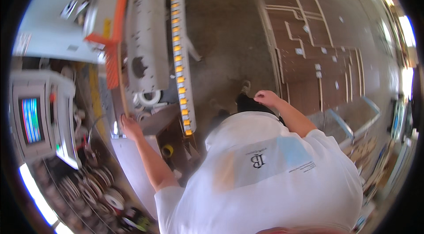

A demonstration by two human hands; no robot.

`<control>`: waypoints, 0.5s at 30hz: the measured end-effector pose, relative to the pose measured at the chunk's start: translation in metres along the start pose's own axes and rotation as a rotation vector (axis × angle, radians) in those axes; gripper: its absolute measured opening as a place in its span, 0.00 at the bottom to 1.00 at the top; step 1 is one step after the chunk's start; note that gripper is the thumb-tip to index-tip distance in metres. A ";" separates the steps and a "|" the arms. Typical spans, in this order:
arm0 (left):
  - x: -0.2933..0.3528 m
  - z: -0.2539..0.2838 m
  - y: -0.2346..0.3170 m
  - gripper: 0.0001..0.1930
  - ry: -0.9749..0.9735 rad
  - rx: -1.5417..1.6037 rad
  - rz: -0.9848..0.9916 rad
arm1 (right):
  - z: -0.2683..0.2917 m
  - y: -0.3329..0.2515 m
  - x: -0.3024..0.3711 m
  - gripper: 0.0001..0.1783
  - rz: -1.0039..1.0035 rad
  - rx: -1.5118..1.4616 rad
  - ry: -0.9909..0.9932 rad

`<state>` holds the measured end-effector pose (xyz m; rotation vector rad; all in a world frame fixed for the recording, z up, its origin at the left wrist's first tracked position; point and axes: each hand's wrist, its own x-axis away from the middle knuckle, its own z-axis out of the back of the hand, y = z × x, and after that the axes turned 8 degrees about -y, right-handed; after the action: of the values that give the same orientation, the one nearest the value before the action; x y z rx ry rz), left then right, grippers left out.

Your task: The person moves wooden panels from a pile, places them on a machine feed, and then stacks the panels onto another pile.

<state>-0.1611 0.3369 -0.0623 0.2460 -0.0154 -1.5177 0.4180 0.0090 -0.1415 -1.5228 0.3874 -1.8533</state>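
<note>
At the left, my left hand (129, 127) is closed at the near end of a narrow board (123, 86) with a light brown edge. That board runs away from me beside an orange guard (113, 68) on a long machine. Blur hides exactly how the fingers sit on it. My right hand (267, 98) is held out in front of my waist, its fingers curled in, and nothing shows sticking out of it. A row of yellow rollers (178, 57) in a pale rail lies between my two hands, nearer the left one.
A control cabinet with a lit screen (30, 120) stands at the far left, with several rolls of edging (95, 185) below it. White rolls (149, 97) sit beside the machine. Stacked brown panels (304, 53) with pale strips lie at the right. Grey floor (221, 26) runs between.
</note>
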 end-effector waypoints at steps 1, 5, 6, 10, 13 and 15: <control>-0.005 -0.019 -0.007 0.18 0.078 -0.019 -0.093 | 0.002 0.006 0.004 0.18 -0.007 -0.013 0.017; 0.011 -0.023 0.135 0.19 -0.190 0.266 -0.200 | 0.004 0.047 0.011 0.18 -0.094 -0.231 0.104; 0.017 -0.034 0.150 0.21 -0.272 0.349 -0.248 | 0.007 0.054 0.011 0.18 -0.117 -0.308 0.113; 0.029 -0.081 0.224 0.29 -0.554 0.528 -0.255 | 0.042 0.079 0.009 0.16 -0.231 -0.255 0.204; 0.039 -0.074 0.287 0.32 -0.507 0.190 -0.087 | 0.072 0.104 -0.010 0.17 -0.253 -0.291 0.307; 0.038 -0.073 0.292 0.33 -0.528 0.160 -0.090 | 0.095 0.123 -0.033 0.17 -0.241 -0.346 0.387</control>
<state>0.1405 0.3204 -0.0891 -0.0339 -0.5523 -1.6356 0.5495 -0.0375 -0.2171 -1.4732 0.7659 -2.3771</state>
